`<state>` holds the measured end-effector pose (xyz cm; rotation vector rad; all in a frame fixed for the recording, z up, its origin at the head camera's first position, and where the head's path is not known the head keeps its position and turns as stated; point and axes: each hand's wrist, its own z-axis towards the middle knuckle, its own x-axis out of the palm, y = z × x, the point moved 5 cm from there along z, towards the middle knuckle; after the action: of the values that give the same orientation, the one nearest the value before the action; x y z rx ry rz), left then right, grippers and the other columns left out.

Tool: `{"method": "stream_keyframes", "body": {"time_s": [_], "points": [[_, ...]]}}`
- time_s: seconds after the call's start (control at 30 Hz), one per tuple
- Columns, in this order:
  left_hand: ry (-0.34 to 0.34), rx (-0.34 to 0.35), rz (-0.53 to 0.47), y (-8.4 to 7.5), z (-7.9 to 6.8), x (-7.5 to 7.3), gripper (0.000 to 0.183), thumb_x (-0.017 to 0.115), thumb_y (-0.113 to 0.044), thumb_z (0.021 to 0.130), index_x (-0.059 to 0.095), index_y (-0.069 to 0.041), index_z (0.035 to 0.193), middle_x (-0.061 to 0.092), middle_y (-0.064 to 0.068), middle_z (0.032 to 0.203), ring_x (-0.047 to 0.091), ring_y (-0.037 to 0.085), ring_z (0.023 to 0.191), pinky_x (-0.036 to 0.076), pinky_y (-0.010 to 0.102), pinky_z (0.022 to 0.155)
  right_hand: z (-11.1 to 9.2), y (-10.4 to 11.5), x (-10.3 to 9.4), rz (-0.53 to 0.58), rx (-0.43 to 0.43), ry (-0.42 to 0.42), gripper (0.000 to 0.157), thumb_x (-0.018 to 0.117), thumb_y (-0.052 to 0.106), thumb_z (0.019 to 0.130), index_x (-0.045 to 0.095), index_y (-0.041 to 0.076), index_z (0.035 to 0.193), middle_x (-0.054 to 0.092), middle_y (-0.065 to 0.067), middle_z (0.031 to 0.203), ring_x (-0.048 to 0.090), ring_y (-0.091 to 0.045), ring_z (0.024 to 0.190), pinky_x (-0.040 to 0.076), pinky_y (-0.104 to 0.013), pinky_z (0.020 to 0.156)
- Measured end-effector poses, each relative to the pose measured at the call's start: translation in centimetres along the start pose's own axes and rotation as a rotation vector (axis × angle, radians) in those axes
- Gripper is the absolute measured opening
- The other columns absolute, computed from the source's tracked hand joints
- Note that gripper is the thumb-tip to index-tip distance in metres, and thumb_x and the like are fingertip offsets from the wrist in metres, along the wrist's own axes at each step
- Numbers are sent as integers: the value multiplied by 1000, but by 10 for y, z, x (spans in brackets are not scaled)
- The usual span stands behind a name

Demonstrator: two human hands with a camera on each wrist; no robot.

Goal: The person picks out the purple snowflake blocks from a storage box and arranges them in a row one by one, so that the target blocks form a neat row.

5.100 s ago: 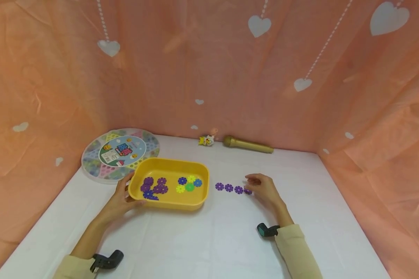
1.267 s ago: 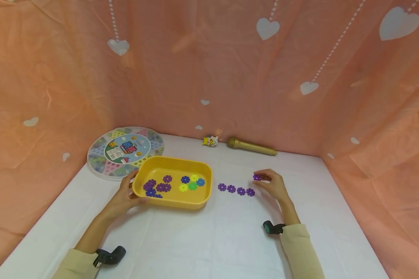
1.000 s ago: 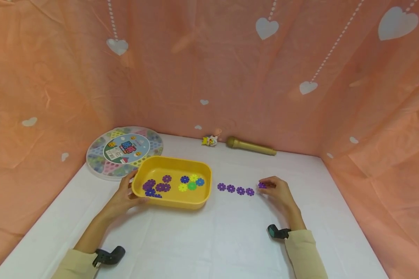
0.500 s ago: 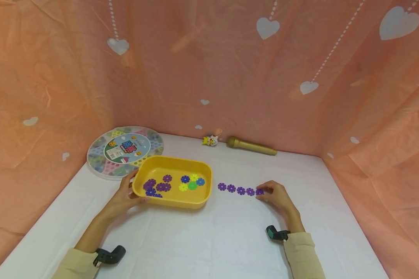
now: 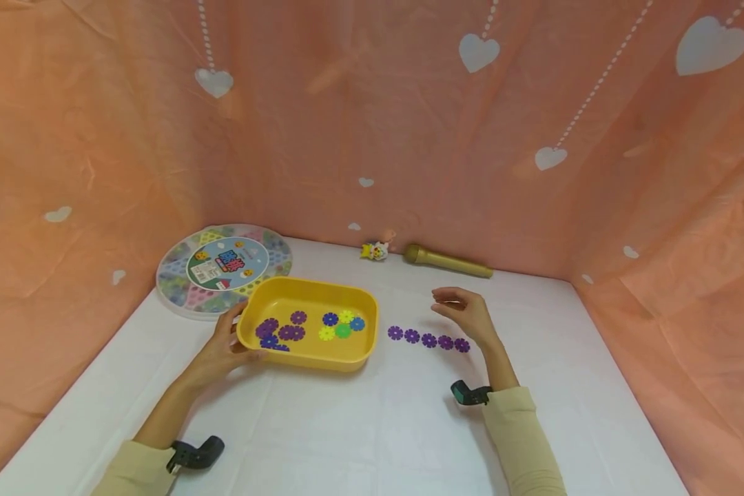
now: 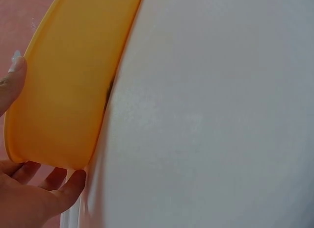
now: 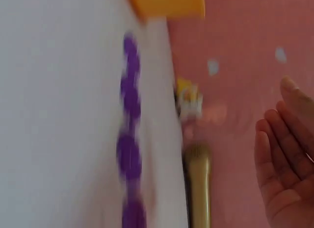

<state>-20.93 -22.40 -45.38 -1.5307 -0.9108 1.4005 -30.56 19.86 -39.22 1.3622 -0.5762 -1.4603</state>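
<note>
My left hand (image 5: 220, 353) grips the left end of a yellow plastic basin (image 5: 304, 355), thumb over the near rim and fingers round the end wall, as the left wrist view also shows. Inside it lie purple and dark blue notched discs (image 5: 293, 333) on the left, and yellow, green and blue discs (image 5: 343, 331) on the right. To the basin's right, several purple notched discs (image 5: 429, 340) form a slanting row on the white cloth. Above the row's right part hangs my right hand (image 5: 468, 313), holding nothing, its fingers loosely bent in the right wrist view.
A round board-game box (image 5: 226, 265) with a printed label lies behind the basin at the left. Along the back stand a small yellow and white figurine (image 5: 375, 251) and a gold toy microphone (image 5: 449, 262). A pink curtain (image 5: 322, 138) with white hearts borders the table.
My right hand brought a purple disc down to the row's right end, released it there, then lifted up and to the left. The left hand has kept its hold on the basin.
</note>
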Motion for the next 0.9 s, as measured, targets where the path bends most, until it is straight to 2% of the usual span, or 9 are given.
{"method": "stream_keyframes", "body": {"time_s": [0.1, 0.23, 0.33, 0.5, 0.67, 0.9], "points": [[0, 0, -7, 0, 1, 1, 102, 75, -25, 79, 2, -11, 149, 3, 22, 151, 25, 47, 129, 36, 56, 102, 12, 33, 37, 90, -48, 43, 33, 67, 0, 83, 60, -11, 113, 61, -30, 108, 62, -38, 98, 53, -22, 84], [-2, 1, -9, -1, 1, 2, 102, 75, -25, 79, 2, -12, 149, 3, 22, 152, 25, 47, 129, 36, 57, 102, 26, 57, 90, 155, -61, 129, 32, 67, 1, 84, 60, -10, 113, 62, -27, 110, 63, -34, 98, 53, -27, 87], [-2, 4, -14, 0, 1, 3, 102, 75, -25, 79, 2, -13, 150, 3, 21, 152, 25, 46, 130, 35, 56, 102, 36, 69, 126, 195, -67, 189, 32, 67, 3, 84, 60, -9, 113, 63, -24, 111, 63, -31, 99, 52, -30, 89], [4, 33, -26, -2, -1, 4, 100, 74, -20, 80, 2, -10, 149, 3, 22, 151, 25, 47, 129, 35, 56, 102, 51, 71, 177, 255, -63, 260, 32, 67, 8, 85, 62, -2, 115, 64, -17, 113, 62, -25, 102, 51, -27, 90], [5, 46, -32, -4, -3, 3, 99, 74, -17, 80, 3, -10, 149, 4, 23, 150, 25, 47, 129, 34, 57, 102, 59, 74, 213, 252, -75, 303, 31, 68, 12, 84, 65, 4, 114, 66, -9, 111, 62, -17, 101, 51, -22, 87], [-3, 51, -20, -3, -3, 0, 100, 75, -18, 79, 4, -11, 149, 4, 23, 149, 24, 47, 129, 32, 59, 103, 68, 78, 242, 226, -60, 311, 29, 69, 13, 84, 66, 8, 113, 67, -3, 108, 62, -7, 97, 52, -19, 85]]}}
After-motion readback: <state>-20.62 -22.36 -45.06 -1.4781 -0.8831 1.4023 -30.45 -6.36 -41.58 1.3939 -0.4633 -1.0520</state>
